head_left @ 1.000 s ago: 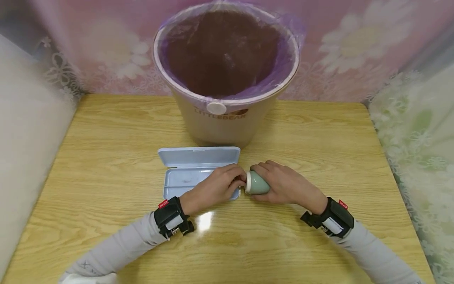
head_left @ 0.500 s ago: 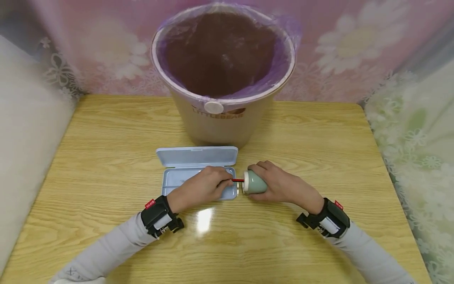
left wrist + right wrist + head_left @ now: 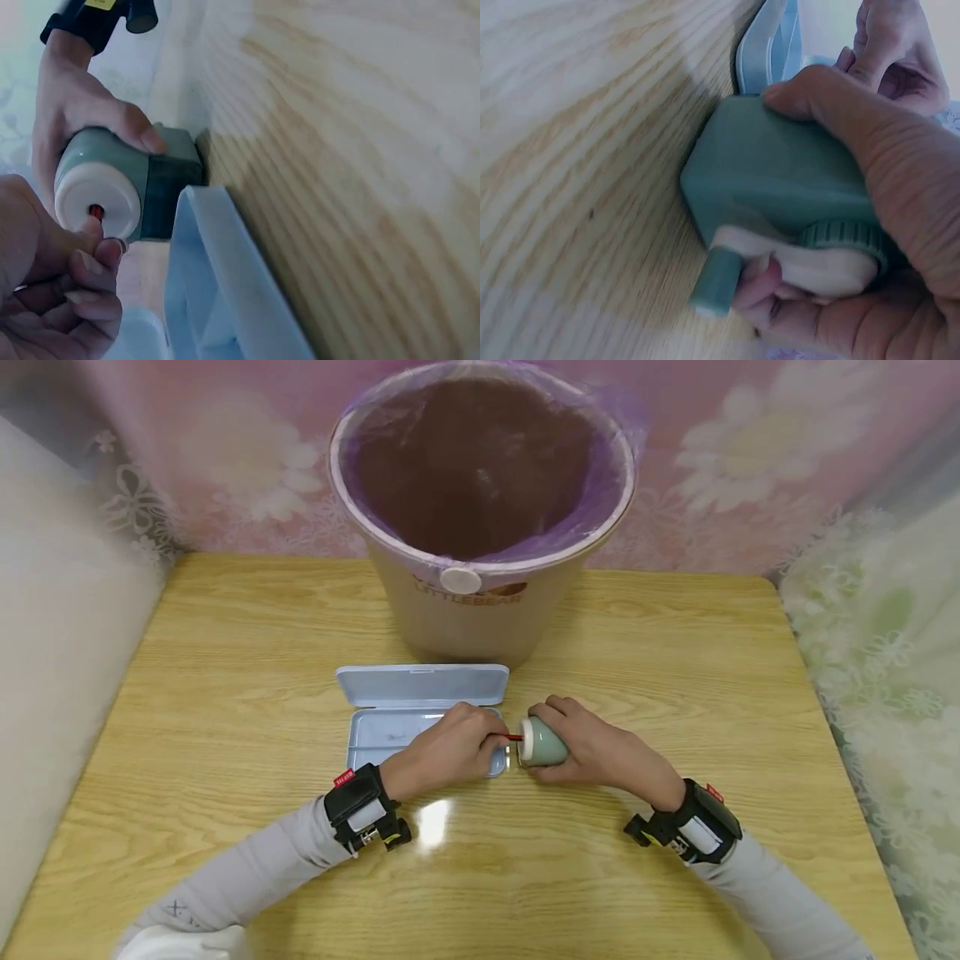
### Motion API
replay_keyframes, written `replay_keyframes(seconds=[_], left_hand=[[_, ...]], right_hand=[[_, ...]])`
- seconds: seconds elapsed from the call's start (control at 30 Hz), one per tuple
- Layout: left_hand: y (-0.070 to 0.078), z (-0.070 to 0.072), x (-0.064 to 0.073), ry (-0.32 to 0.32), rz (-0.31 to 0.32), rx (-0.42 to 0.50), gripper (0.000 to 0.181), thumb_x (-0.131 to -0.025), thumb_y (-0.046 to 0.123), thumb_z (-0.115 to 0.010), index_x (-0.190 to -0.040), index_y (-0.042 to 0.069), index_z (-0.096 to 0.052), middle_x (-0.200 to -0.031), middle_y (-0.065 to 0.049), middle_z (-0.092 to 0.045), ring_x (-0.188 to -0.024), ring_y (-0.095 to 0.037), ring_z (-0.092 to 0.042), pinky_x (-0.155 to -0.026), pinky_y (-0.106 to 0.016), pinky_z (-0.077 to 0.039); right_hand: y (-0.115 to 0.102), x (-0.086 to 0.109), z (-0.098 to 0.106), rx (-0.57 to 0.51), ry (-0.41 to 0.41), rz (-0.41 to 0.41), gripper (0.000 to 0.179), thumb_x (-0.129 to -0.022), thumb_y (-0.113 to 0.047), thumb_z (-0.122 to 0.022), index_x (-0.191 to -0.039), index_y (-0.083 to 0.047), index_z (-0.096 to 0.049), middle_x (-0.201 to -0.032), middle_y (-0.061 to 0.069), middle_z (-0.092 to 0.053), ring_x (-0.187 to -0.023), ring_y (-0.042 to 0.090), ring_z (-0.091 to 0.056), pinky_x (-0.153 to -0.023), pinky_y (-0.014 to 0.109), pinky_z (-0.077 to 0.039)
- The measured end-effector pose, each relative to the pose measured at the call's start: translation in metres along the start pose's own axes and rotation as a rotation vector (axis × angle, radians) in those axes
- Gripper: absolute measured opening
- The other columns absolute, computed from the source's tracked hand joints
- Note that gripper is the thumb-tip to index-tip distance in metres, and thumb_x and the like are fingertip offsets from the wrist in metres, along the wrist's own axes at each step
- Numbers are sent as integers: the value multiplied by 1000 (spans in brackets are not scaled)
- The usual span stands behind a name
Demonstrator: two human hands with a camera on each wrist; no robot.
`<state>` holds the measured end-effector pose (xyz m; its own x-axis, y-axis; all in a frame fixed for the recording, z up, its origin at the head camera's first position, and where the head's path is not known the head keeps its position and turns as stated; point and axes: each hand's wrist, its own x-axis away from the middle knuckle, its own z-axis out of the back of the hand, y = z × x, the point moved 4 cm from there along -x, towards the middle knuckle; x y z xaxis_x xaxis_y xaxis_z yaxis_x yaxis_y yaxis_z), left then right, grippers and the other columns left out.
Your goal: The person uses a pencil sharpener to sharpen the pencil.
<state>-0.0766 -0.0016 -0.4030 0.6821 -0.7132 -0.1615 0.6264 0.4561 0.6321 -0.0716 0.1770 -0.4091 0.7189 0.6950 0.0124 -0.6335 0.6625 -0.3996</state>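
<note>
A green crank pencil sharpener (image 3: 547,743) lies on the table with its white round front turned left. My right hand (image 3: 600,747) grips its body, and in the right wrist view fingers of that hand are at the pale crank arm (image 3: 810,262) with its green knob (image 3: 717,281). From the left, my left hand (image 3: 453,747) pinches a red-and-black pencil (image 3: 513,737) between thumb and fingers. In the left wrist view the pencil's far end sits in the hole of the white front (image 3: 82,191); most of the rest is hidden by the hand.
An open light blue pencil case (image 3: 375,727) lies under and beside the left hand, lid (image 3: 423,685) raised at the back. Behind it stands a large beige bin (image 3: 465,627) with a purple liner. Pink floral cloth (image 3: 262,452) hangs behind the wooden table (image 3: 525,885).
My left hand drew left from the sharpener, bringing the pencil into sight, then came back right so less of it shows. The right hand keeps its grip on the sharpener.
</note>
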Motion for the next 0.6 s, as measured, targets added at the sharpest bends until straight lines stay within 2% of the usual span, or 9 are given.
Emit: replay_keyframes(seconds=[0.17, 0.3, 0.43, 0.53, 0.6], left_hand=[[3, -5, -3, -31, 5, 16, 25, -96, 4, -63, -73, 7, -69, -62, 6, -48, -62, -6, -44, -57, -19, -36], [2, -4, -5, -51, 3, 3, 24, -97, 5, -64, -74, 6, -69, -63, 8, -45, -60, -5, -43, -56, -19, -35], [3, 1, -7, -97, -2, -27, 22, -99, 7, -62, -80, 6, -70, -67, 6, -50, -62, -5, -43, -57, -19, -37], [6, 10, -7, -150, 27, -101, 12, -98, 15, -66, -95, 4, -71, -78, 1, -61, -67, -7, -51, -61, -20, -44], [13, 20, -6, -172, 33, -192, 29, -96, 24, -72, -113, 1, -69, -96, -5, -69, -81, -12, -62, -72, -24, -53]], right_hand=[[-5, -4, 1, 28, 0, 20, 58, -78, -30, -88, -120, -5, -57, -103, 9, -58, -86, 19, -56, -70, 31, -53], [-6, -5, 2, 8, -9, 8, 58, -78, -28, -88, -120, -4, -57, -103, 10, -58, -85, 19, -56, -71, 32, -53], [-3, -4, 4, -49, -40, -80, 62, -79, -28, -87, -127, -3, -56, -109, 13, -59, -90, 21, -58, -73, 35, -54], [3, 4, 7, -156, -79, -201, 85, -78, -36, -89, -144, -5, -45, -126, 19, -57, -103, 28, -61, -77, 39, -55], [8, 14, 13, -201, -92, -276, 97, -77, -42, -89, -151, -5, -38, -134, 23, -55, -112, 34, -61, -78, 40, -57]])
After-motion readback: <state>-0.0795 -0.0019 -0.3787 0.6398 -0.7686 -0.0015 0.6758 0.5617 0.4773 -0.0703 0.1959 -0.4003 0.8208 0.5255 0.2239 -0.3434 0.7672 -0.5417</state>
